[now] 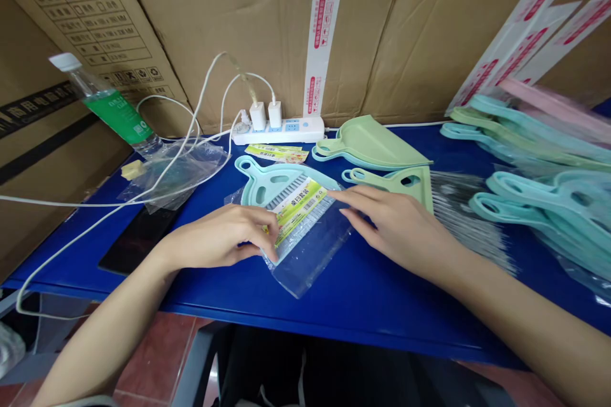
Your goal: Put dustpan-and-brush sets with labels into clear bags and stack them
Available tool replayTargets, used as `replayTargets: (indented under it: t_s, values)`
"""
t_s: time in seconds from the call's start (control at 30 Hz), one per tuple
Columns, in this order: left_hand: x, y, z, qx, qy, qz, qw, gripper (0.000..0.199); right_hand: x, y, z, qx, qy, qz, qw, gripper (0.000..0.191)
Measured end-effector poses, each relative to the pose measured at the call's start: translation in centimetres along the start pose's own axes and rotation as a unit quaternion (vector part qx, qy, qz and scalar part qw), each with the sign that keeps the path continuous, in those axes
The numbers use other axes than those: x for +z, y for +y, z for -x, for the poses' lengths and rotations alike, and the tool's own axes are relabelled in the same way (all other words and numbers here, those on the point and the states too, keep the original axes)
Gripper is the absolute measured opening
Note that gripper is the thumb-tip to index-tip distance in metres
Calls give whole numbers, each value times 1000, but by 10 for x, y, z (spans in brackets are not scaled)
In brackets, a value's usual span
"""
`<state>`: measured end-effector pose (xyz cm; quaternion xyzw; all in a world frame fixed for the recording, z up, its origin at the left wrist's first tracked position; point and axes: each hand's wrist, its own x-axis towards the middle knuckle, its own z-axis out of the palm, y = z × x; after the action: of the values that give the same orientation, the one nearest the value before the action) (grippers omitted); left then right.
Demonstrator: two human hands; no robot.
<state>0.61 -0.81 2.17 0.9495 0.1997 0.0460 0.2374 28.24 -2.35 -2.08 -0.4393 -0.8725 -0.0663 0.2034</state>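
Note:
A clear plastic bag (312,270) lies in front of me with a light-blue brush and dustpan set (267,179) in it. Grey bristles show beside a yellow-green label card (300,206) with printed text and a barcode. My left hand (229,235) is closed at the bag's left edge, thumb and forefinger pinching the plastic by the label's lower corner. My right hand (396,222) reaches in from the right, fingers stretched and thumb apart, fingertips touching the label's upper right end. Just behind it sit a green dustpan (377,143) and a green brush (415,184).
Bagged dustpan sets (563,203) are piled at the right, blue, green and pink. More label cards (277,153) lie before a white power strip (300,130). White cables (191,133) loop at left, near a tilted bottle (117,114) and a dark phone (138,238). Cardboard boxes (248,19) stand behind.

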Motion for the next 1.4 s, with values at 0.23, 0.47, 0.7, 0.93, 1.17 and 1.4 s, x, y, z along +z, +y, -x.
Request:
replayTargets:
  t_s: [0.23, 0.47, 0.7, 0.93, 1.17, 1.4]
  values:
    - [-3, -2, -1, 8, 1, 10, 1000, 30, 8, 8, -1, 35, -14, 9, 999, 40]
    - [-7, -5, 4, -21, 27, -21, 999, 32, 6, 9, -1, 53, -59, -44, 996, 45]
    - [-8, -8, 11, -124, 47, -139, 981, 37, -11, -4, 0, 60, -143, -111, 982, 45]
    - [1, -1, -1, -81, 67, -163, 981, 16, -13, -5, 0, 53, -82, -52, 994, 22]
    - [12, -4, -5, -80, 50, -180, 979, 20, -8, -3, -1, 32, -111, -50, 992, 12]
    - [12, -3, -4, -87, 45, -149, 984, 10, 0, -1, 3, 28, -86, -83, 992, 8]
